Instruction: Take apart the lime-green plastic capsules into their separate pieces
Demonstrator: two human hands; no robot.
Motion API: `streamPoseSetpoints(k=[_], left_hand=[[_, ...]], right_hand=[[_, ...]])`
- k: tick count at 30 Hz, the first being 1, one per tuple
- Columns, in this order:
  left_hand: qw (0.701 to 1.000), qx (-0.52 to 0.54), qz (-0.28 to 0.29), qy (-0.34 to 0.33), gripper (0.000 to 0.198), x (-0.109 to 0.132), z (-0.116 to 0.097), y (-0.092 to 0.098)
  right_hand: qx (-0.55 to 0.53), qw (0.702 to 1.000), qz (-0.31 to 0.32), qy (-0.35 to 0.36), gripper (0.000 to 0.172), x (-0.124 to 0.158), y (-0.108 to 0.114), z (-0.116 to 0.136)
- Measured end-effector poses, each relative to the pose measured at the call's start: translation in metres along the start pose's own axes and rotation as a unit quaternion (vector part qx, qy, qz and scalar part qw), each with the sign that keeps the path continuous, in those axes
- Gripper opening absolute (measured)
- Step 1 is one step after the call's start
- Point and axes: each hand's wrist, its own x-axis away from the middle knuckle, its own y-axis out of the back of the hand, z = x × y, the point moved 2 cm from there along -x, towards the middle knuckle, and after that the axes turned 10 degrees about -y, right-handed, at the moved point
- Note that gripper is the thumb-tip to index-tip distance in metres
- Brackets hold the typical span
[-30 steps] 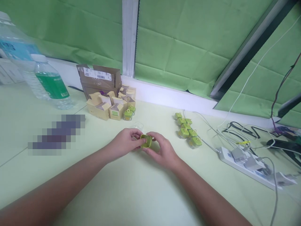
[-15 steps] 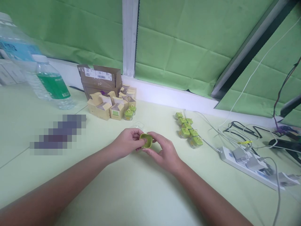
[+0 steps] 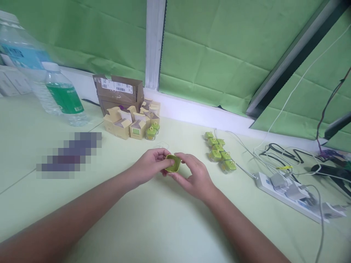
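A small square green lid (image 3: 174, 167) is held above the table between both hands, its hollow underside facing me. My left hand (image 3: 149, 165) pinches it from the left, with the thumb pressed inside the hollow. At its right edge, the thumb and fingers of my right hand (image 3: 194, 175) grip the rim. Just behind the hands lies a clear item (image 3: 163, 145), faint and hard to make out. Two small jars with green lids (image 3: 151, 133) stand farther back, beside the small cardboard boxes (image 3: 138, 128).
Several green-lidded jars (image 3: 218, 148) stand right of my hands. A power strip (image 3: 287, 199) with plugs and cables lies farther right. At the back left are a brown carton (image 3: 117, 93), a green-labelled bottle (image 3: 64, 96) and a larger bottle (image 3: 24, 58). A blurred-out patch covers something at left.
Both hands and the lid have shifted slightly to the right, and the lid is turned so that more of its hollow shows. Both hands keep their hold.
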Motion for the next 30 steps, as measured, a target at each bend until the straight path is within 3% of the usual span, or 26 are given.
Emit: streamPoseSetpoints(k=[4,9,16,30], left_hand=[[1.000,0.007,-0.001,-0.003,0.024,0.000,-0.001,0.003],[0.999,0.023,0.023,-0.006,0.028,-0.001,-0.004,0.003],[0.999,0.017,0.042,-0.019,0.030,0.001,0.000,-0.001],[0.999,-0.007,0.027,-0.037,0.026,-0.001,0.007,0.001]], right_hand=[[-0.139,0.985,0.059,-0.082,0.052,-0.002,-0.001,-0.008],[-0.360,0.884,0.140,-0.264,0.015,-0.006,-0.014,-0.017],[-0.468,0.806,0.168,-0.321,0.019,-0.006,-0.018,-0.020],[-0.471,0.784,0.177,-0.364,0.024,-0.007,-0.014,-0.025]])
